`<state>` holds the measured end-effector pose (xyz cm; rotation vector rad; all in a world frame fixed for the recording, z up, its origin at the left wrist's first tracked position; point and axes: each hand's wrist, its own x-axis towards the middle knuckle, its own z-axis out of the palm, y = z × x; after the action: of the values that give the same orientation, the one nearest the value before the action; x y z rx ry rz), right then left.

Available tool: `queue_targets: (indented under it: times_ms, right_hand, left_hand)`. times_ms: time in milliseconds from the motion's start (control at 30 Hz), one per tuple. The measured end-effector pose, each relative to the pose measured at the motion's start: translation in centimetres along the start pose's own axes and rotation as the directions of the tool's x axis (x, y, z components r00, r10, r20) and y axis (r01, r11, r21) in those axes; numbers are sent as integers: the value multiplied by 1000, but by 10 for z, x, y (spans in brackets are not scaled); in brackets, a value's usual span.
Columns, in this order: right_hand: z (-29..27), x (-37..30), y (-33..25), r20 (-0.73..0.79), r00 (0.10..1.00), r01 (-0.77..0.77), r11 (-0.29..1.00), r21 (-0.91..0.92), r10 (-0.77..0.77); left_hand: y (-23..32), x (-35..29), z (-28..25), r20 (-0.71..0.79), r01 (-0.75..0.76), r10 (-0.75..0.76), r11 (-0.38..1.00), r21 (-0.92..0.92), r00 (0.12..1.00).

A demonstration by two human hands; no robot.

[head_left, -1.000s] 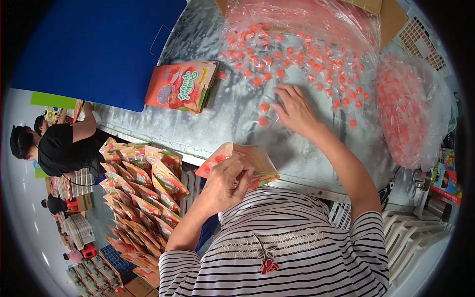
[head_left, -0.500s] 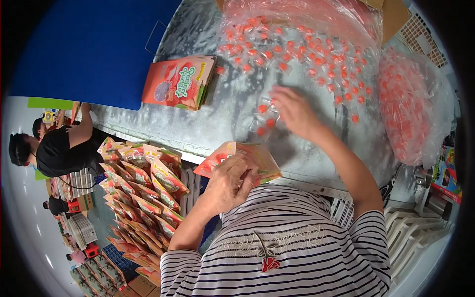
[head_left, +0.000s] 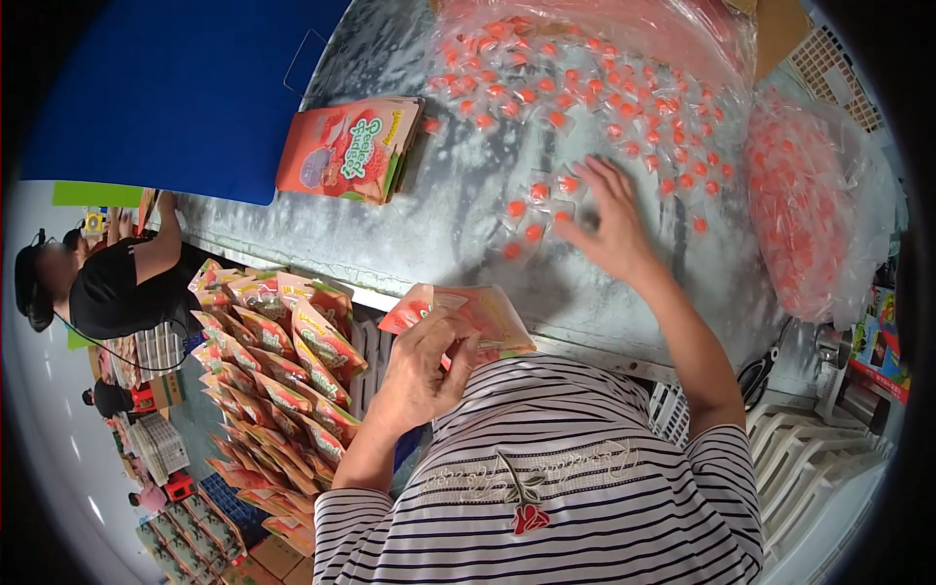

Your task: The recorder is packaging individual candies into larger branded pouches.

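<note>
My left hand point(head_left: 426, 372) is closed round the edge of a red and pink pouch point(head_left: 495, 314), which it holds at the table's near edge, in front of my striped shirt. My right hand point(head_left: 616, 222) hovers or rests over the table with its fingers spread; I cannot tell whether the fingertips touch the surface. Beside its thumb and fingers lies a small group of clear-wrapped red candies point(head_left: 533, 232). Farther back, many more wrapped candies point(head_left: 624, 97) are strewn across the grey table point(head_left: 448, 214).
A stack of flat pouches point(head_left: 341, 151) lies at the left, by a blue panel point(head_left: 166, 88). Filled pouches point(head_left: 283, 361) stand in rows at lower left. A clear bag of candies point(head_left: 795, 214) sits at right. A co-worker in black point(head_left: 132, 292) is at far left.
My right hand has shifted right and its fingers have spread, uncovering the small group of candies. My left hand has moved slightly left with the pouch.
</note>
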<state>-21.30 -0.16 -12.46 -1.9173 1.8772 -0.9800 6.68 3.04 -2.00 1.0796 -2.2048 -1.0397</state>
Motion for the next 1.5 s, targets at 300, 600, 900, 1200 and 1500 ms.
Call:
queue_targets:
  times_ms: [300, 600, 900, 1200, 1500]
  right_hand:
    - [59, 1, -19, 80, 957, 291, 924, -248, -279]
    - [21, -13, 26, -57, 958, 249, 913, -324, -281]
    - [-123, 40, -96, 202, 915, -279, 188, 942, 348]
    - [-114, 50, -110, 142, 986, -37, 704, 709, -91]
    - [-122, 49, -85, -46, 999, 51, 646, 762, -24]
  left_hand:
    - [4, 3, 1, 19, -60, 59, 998, 34, 998]
    - [70, 32, -54, -180, -290, 299, 954, 74, 937]
    - [53, 70, -7, -59, -242, 240, 970, -22, 969]
    - [63, 85, 8, 0, -223, 223, 974, -42, 975]
    - [88, 76, 24, -250, -343, 335, 939, 11, 908]
